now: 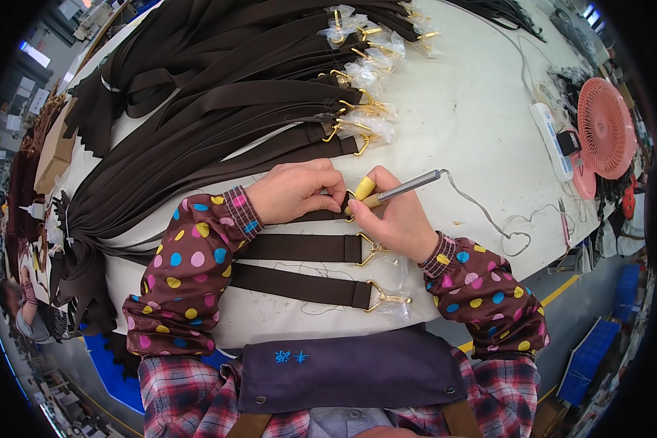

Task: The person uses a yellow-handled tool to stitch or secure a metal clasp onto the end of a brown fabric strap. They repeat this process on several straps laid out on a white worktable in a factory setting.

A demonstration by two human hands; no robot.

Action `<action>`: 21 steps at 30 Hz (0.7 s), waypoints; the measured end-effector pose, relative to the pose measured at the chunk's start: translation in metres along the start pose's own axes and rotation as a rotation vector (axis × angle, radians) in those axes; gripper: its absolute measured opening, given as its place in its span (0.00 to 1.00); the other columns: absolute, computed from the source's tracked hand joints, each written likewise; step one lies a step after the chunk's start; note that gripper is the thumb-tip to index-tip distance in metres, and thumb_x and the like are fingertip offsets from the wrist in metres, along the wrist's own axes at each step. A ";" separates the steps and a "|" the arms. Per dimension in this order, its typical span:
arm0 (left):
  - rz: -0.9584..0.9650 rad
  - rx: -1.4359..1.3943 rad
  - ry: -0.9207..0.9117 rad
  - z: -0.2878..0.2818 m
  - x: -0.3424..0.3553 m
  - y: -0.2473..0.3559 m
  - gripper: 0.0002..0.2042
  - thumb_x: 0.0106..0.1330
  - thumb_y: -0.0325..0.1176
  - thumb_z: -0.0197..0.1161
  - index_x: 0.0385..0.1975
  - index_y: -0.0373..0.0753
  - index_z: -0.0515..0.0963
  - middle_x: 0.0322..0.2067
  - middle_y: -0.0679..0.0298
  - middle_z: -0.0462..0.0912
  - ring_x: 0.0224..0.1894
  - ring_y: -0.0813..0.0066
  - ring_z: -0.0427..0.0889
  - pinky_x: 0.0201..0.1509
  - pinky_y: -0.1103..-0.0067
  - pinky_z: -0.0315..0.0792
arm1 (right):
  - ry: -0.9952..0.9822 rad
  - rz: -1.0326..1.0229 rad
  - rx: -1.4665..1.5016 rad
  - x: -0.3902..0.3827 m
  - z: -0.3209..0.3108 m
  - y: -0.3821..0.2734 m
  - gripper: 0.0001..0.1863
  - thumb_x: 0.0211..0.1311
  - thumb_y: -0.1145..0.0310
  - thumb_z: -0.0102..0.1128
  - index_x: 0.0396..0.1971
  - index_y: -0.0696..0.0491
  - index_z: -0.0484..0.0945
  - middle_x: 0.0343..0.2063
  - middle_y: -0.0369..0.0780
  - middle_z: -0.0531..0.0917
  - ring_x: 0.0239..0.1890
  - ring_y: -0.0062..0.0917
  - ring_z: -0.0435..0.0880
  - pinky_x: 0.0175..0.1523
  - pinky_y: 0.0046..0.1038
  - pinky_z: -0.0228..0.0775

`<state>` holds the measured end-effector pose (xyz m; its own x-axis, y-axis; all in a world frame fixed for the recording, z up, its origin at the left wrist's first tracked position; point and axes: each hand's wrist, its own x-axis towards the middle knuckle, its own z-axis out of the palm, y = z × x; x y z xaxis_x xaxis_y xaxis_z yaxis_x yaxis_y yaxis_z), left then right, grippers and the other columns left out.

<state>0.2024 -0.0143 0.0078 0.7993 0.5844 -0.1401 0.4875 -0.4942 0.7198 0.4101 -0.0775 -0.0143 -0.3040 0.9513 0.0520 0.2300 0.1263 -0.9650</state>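
Observation:
My left hand (pixel 298 191) pinches a dark brown webbing strap (pixel 315 217) near its stitched end. In my right hand (pixel 400 223) is a corded pen-shaped tool (pixel 410 184) with a grey barrel, much like a soldering iron. Its front end lies at the strap end, where my fingertips hide the exact contact. A yellow finger cover (pixel 365 187) sits on a right fingertip. Nearer to me lie two more straps, a middle one (pixel 296 248) and a front one (pixel 299 285). Gold snap hooks, a middle one (pixel 372 249) and a front one (pixel 388 298), are fitted to their ends.
A thick bundle of dark straps (pixel 219 98) covers the table's far left, with plastic-wrapped gold hooks (pixel 365 124) at the ends. To the right are a pink fan (pixel 606 128), a white power strip (pixel 551 142) and the tool's cord (pixel 482 217). Another person (pixel 29 310) is at far left.

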 end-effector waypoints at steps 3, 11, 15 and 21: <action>0.013 0.003 0.012 0.000 -0.001 0.000 0.06 0.60 0.31 0.66 0.33 0.40 0.76 0.35 0.66 0.74 0.39 0.70 0.76 0.41 0.77 0.71 | 0.014 -0.014 -0.009 0.000 0.001 0.001 0.12 0.57 0.70 0.62 0.30 0.58 0.67 0.22 0.40 0.79 0.24 0.21 0.80 0.30 0.22 0.72; 0.027 -0.140 0.101 0.002 -0.003 -0.009 0.05 0.63 0.28 0.63 0.33 0.38 0.73 0.32 0.67 0.74 0.33 0.76 0.75 0.37 0.80 0.71 | 0.058 -0.033 0.037 0.002 0.002 -0.004 0.11 0.58 0.71 0.62 0.30 0.57 0.67 0.22 0.37 0.78 0.23 0.17 0.78 0.29 0.20 0.70; -0.195 -0.282 0.081 -0.005 -0.003 0.001 0.06 0.66 0.30 0.60 0.33 0.37 0.70 0.31 0.63 0.73 0.31 0.75 0.76 0.35 0.77 0.71 | 0.109 -0.064 -0.024 0.007 -0.001 -0.005 0.11 0.59 0.70 0.63 0.30 0.57 0.68 0.20 0.35 0.75 0.20 0.13 0.72 0.25 0.18 0.64; -0.088 -0.259 0.141 0.001 -0.005 -0.005 0.04 0.67 0.28 0.58 0.34 0.39 0.70 0.27 0.69 0.72 0.26 0.87 0.71 0.23 0.86 0.68 | 0.115 -0.070 -0.061 0.010 0.001 -0.003 0.13 0.59 0.68 0.65 0.29 0.56 0.68 0.19 0.33 0.73 0.18 0.12 0.67 0.22 0.19 0.59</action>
<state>0.1958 -0.0154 0.0040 0.6927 0.7099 -0.1270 0.4321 -0.2676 0.8612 0.4051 -0.0688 -0.0116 -0.2137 0.9652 0.1507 0.2686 0.2064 -0.9409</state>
